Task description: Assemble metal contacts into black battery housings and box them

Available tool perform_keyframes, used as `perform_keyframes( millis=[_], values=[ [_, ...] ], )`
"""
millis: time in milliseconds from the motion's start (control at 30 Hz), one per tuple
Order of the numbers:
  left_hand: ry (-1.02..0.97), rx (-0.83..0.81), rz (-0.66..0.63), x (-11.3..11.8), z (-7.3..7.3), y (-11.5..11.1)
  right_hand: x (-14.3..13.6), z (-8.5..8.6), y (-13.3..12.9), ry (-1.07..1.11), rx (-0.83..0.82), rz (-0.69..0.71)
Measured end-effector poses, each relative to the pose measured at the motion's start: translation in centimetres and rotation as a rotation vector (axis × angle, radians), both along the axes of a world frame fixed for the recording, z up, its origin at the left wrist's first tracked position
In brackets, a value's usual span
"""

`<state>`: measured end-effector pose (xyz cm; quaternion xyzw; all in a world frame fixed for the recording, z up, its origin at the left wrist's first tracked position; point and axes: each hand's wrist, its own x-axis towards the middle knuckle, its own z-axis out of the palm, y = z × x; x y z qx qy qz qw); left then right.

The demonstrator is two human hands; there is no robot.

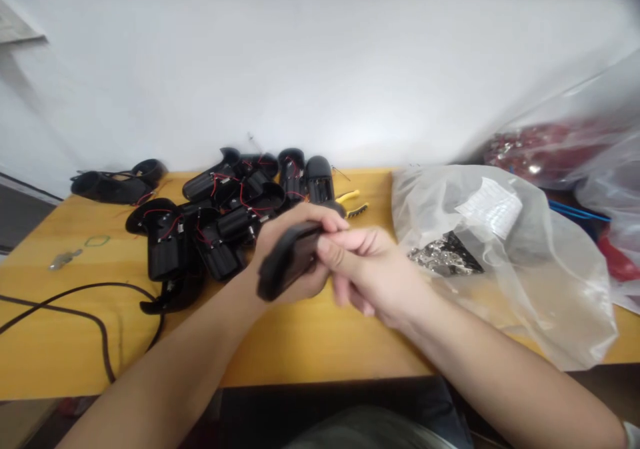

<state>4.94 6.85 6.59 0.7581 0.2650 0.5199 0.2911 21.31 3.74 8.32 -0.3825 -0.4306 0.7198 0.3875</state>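
Forearms (490, 355) meet at a casing (283, 262)

Table (300, 352) beneath; bag (545, 269) at 3 o'clock; other casings (164, 257) at 10. Left hand (273, 232) clamps the casing at centre; right hand (367, 262) grips its 2 o'clock end. Pliers (349, 195) lie beyond, also at 2.

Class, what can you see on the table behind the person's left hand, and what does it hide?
Behind the left hand lie black casings, some with red wires, and a yellow-handled tool. The hand and its black piece cover some tabletop; whatever lies beneath cannot be seen.
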Motion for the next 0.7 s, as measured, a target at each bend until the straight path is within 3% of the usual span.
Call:
perform_keyframes(
  millis=[100, 200, 333, 433, 500, 600, 700],
  values=[
    [-0.030, 0.018, 0.082, 0.7, -0.1, -0.4, -0.2, -0.1, 0.1, 0.022, -0.126, 0.032],
    [0.009, -0.006, 0.099, 0.6, -0.5, -0.1, -0.4, 0.0, 0.1, 0.030, -0.086, 0.019],
    [0.134, -0.069, 0.097, -0.7, -1.2, 1.5, 0.6, 0.1, 0.7, -0.145, 0.219, -0.081],
    [0.090, -0.123, 0.139, -2.0, -1.4, 3.0, 2.1, 0.2, 1.5, -0.332, 0.513, -0.358],
    [-0.041, -0.209, 0.108, -2.7, -1.3, 3.7, 2.9, 0.3, 2.0, -0.406, 0.576, -0.488],
    [-0.264, -0.386, 0.032, -2.8, -0.9, 4.3, 3.3, 0.3, 2.7, -0.596, 0.567, -0.419],
    [-0.393, -0.513, 0.032, -2.4, -0.4, 4.2, 2.6, 0.1, 3.4, -0.989, 0.552, -0.260]
  ],
)
